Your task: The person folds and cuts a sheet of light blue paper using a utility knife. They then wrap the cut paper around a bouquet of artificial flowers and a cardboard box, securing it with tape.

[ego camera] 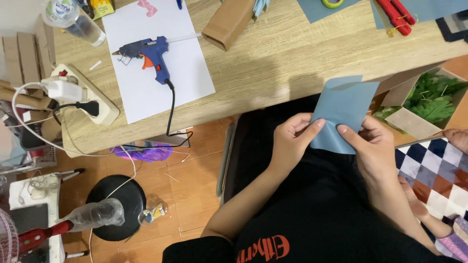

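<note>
Up on the desk lay one blue glue gun (146, 52) on one white sheet (161, 73). Lower down, my left hand (291, 142) and right hand (371, 146) both pinched one blue paper (343, 109) over my lap, fingers curled. Beside them, one cardboard box (414, 122) held green leaves (434, 100).

A light wooden table (287, 53) carries a white sheet of paper (190, 73). On that sheet lies a blue hot glue gun (146, 51), its black cord trailing over the table's near edge. Left of the sheet sits a cream power strip (100, 104) with plugs in it; beyond that strip lies a clear plastic bottle (78, 22). Right of the sheet rests a brown cardboard box (228, 22). Farther right lie red-handled scissors (397, 14).
</note>
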